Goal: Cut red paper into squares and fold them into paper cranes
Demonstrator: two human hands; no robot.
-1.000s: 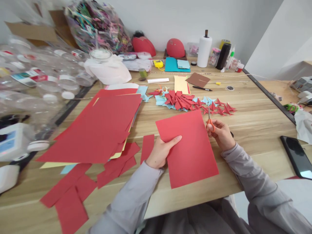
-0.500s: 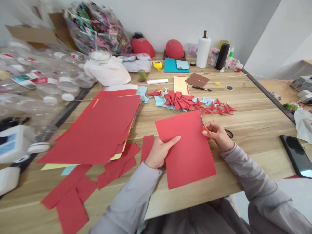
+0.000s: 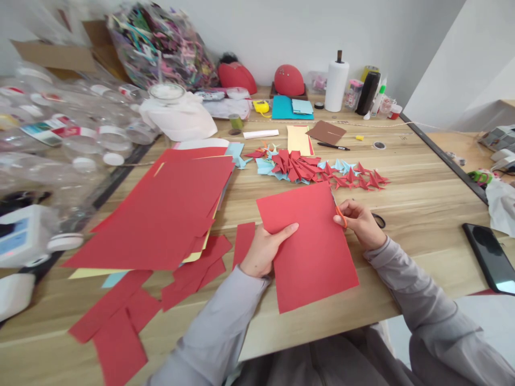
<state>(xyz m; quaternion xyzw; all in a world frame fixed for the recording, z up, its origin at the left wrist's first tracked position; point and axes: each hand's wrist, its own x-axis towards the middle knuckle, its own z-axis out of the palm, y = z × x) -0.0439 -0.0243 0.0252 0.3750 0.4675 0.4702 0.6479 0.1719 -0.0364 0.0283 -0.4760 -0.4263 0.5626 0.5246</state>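
My left hand (image 3: 267,246) grips a red sheet of paper (image 3: 316,262) by its left edge, thumb flat on top and fingers hidden underneath. At the sheet's upper right edge, my right hand (image 3: 360,222) holds orange-handled scissors (image 3: 340,216), whose blades point away along that edge. Most of the scissors is covered by my fingers. A narrow red paper strip (image 3: 243,241) lies beside my left hand. Several cut red pieces (image 3: 120,343) lie at the lower left, near a large stack of red sheets (image 3: 161,214).
Behind the sheet lie folded red and blue paper shapes (image 3: 295,166). A black ring-shaped handle (image 3: 379,220) shows past my right hand. A phone (image 3: 488,257) rests at the right edge. Clear plastic bottles (image 3: 72,136) crowd the left, and a white bottle (image 3: 337,86) stands at the back.
Almost nothing differs. The view has shifted very slightly, and both hands keep their hold on the sheet and the scissors.
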